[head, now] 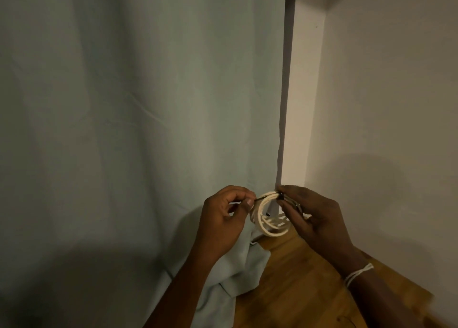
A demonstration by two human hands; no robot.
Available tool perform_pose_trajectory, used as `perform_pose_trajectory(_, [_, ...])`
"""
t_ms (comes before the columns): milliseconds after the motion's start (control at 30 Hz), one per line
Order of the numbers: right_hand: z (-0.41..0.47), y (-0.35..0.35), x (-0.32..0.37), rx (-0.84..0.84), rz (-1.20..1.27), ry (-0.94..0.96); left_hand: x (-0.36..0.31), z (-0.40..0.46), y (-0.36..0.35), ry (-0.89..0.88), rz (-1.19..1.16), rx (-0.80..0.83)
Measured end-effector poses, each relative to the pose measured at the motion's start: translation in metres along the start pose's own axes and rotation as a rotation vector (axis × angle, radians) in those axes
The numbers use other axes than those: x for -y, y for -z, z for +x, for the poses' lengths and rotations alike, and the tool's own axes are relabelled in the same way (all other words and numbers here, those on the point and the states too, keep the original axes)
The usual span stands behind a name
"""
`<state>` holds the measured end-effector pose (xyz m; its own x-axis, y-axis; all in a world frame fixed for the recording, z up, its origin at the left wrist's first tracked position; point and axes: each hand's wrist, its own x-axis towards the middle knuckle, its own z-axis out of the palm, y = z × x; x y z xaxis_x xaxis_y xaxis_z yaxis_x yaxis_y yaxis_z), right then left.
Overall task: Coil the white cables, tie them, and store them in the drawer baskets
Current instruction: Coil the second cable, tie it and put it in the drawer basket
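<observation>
While both hands meet in mid-air over the wooden floor point(300, 285), a coiled white cable point(271, 217) hangs between them as a small loop of several turns. The coil stands roughly upright, its flat face turned toward the camera and its open centre facing the viewer; its top arc runs side to side between the two grips.

The left hand point(224, 218) pinches a thin dark tie point(260, 198) between thumb and forefinger, just left of the coil's top. The right hand point(314, 216) is clamped on the coil's upper right side, fingers curled round the bundled strands, where a dark band crosses them. A thin white string bracelet point(357, 274) circles the right wrist.

Behind the left grip hangs a pale green curtain point(138, 119), its hem bunched on the floor below the coil. Its right edge falls just behind the coil. Right of the right grip stands a plain white wall point(386, 92), with bare floor beneath both forearms.
</observation>
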<state>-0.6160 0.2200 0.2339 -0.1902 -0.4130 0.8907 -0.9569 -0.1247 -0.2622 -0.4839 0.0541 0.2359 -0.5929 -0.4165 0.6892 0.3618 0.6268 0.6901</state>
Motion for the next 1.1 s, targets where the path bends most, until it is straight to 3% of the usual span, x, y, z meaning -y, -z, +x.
perform_pose_trajectory(233, [-0.004, -0.009, -0.001, -0.070, -0.031, -0.050, -0.002, -0.027, -0.027, 0.016, -0.066, -0.190])
perform_pose_trajectory(367, [-0.018, -0.008, -0.002, -0.061, -0.129, -0.098, -0.018, -0.035, -0.043, 0.018, -0.139, -0.183])
perform_pose_trajectory(667, [-0.072, 0.048, -0.002, -0.114, -0.290, -0.383, -0.021, -0.059, -0.120, 0.103, -0.156, -0.002])
perform_pose_trajectory(900, [-0.169, 0.141, -0.021, -0.437, -0.319, -0.886, -0.014, -0.097, -0.264, 0.348, -0.239, 0.213])
perform_pose_trajectory(1100, [-0.286, 0.234, -0.042, -0.525, -0.465, -1.171, -0.027, -0.166, -0.405, 0.417, -0.219, 0.403])
